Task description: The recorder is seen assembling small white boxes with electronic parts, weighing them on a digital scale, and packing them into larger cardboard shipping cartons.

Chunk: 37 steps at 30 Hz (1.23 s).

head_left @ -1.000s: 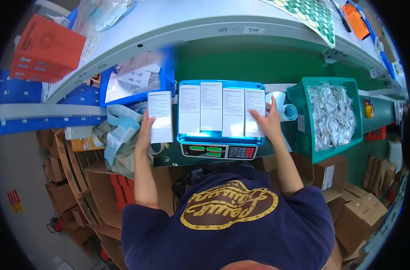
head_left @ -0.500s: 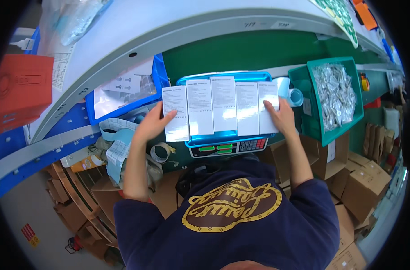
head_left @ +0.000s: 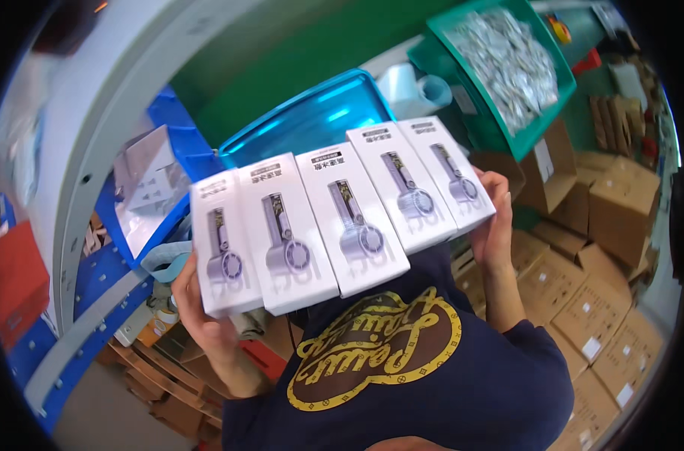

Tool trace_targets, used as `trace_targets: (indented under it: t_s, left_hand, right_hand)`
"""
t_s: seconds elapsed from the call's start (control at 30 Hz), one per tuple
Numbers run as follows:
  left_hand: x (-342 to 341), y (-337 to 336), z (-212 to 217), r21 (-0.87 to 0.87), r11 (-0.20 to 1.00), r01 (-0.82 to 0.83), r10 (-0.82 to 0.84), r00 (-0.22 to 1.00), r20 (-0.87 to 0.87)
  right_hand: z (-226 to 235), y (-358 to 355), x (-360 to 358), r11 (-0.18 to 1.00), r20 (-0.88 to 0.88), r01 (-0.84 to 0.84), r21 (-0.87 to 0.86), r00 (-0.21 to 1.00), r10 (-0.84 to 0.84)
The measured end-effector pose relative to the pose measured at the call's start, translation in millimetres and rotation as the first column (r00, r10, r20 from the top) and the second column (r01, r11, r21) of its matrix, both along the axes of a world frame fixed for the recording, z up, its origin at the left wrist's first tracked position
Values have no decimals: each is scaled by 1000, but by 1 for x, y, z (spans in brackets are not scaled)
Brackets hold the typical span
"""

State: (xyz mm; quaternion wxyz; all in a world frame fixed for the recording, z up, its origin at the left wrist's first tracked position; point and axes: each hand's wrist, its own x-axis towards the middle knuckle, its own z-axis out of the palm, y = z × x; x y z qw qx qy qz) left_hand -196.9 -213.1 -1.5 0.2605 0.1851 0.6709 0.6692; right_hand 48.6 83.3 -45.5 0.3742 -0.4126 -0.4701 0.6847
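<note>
A row of several white handheld fan boxes (head_left: 351,218) hangs raised in front of my chest, squeezed side by side between both hands. Each box shows a printed purple fan on its face, and their ends are staggered. My left hand (head_left: 206,319) is closed on the outer side of the leftmost box, near its lower corner. Gripping the rightmost box's outer edge, my right hand (head_left: 494,218) has part of its fingers hidden behind the box. Beyond the boxes lies the shiny blue pan (head_left: 304,113) of a scale, partly covered by them.
A green bin (head_left: 507,71) of small clear packets stands at the far right, beside pale blue rolls (head_left: 417,90). Left of the pan is a blue bin (head_left: 150,188) with plastic bags. A grey shelf edge (head_left: 94,150) curves overhead at left. Cardboard cartons (head_left: 582,301) fill the right side.
The boxes have come up off the scale pan toward me and turned, so fan pictures now show instead of printed text. Both hands moved with them, and my view has tilted.
</note>
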Motion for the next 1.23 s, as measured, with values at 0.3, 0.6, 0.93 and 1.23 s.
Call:
trace_targets:
  t_s: [0.3, 0.6, 0.93, 1.23]
  left_hand:
    - [173, 170, -46, -95, 917, 387, -370, 915, 163]
    - [337, 318, -259, -285, 767, 574, -418, 785, 457]
    - [324, 441, -474, -436, 642, 630, -354, 748, 561]
    - [303, 477, -661, -742, 81, 665, -559, 646, 519]
  right_hand:
    - [-6, 17, 244, 859, 460, 384, 338, 729, -507]
    - [-185, 160, 415, 930, 911, 254, 266, 250, -329]
    - [-415, 199, 422, 881, 935, 474, 7, 308, -173]
    - [-651, 132, 401, 562, 924, 785, -261, 372, -91]
